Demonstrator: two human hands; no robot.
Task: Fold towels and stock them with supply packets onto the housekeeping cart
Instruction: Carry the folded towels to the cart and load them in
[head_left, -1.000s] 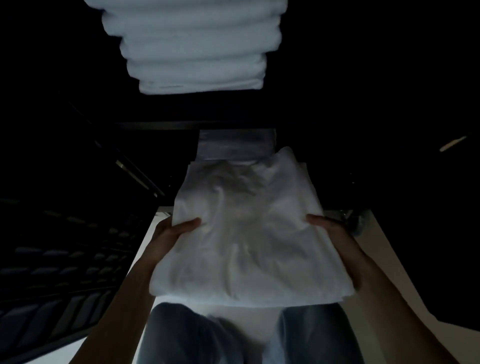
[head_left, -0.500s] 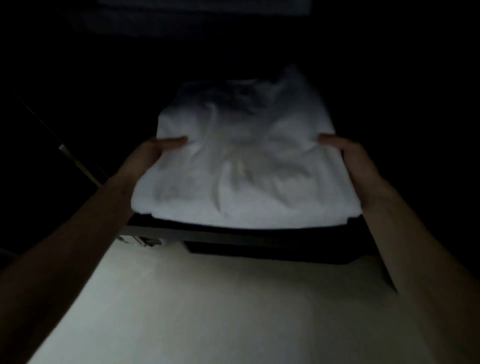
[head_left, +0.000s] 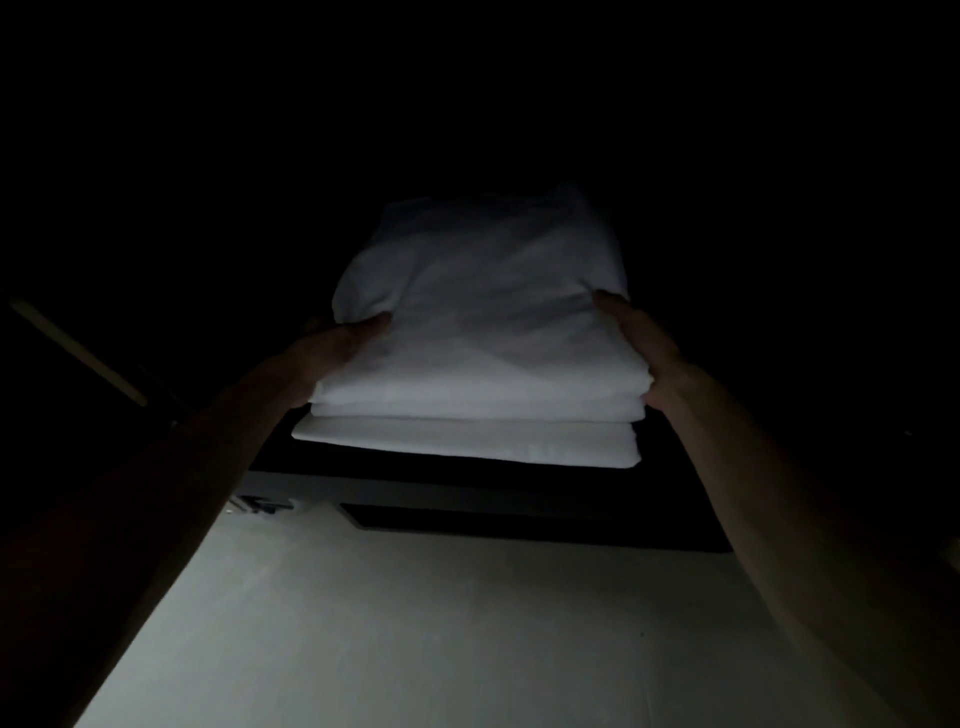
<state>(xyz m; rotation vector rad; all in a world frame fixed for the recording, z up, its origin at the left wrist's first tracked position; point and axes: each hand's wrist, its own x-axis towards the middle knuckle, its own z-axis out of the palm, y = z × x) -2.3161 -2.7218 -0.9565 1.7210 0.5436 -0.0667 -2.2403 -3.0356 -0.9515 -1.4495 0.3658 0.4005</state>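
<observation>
A folded white towel (head_left: 483, 322) lies on top of another folded white towel (head_left: 467, 441) on a dark cart shelf (head_left: 467, 488). My left hand (head_left: 332, 348) grips the top towel's left edge, thumb on top and fingers hidden beneath. My right hand (head_left: 639, 343) holds its right edge the same way, thumb lying along the top. The scene is very dark and the far end of the towels fades into shadow.
A pale floor (head_left: 415, 623) stretches below the shelf's front edge. A dim slanted bar (head_left: 78, 353) shows at the left. Small fittings (head_left: 260, 504) sit under the shelf's left corner. Everything else is black.
Both hands carried the folded towel forward from my lap onto the cart shelf, where it now sits on a lower folded towel. The stack of towels overhead has left the view.
</observation>
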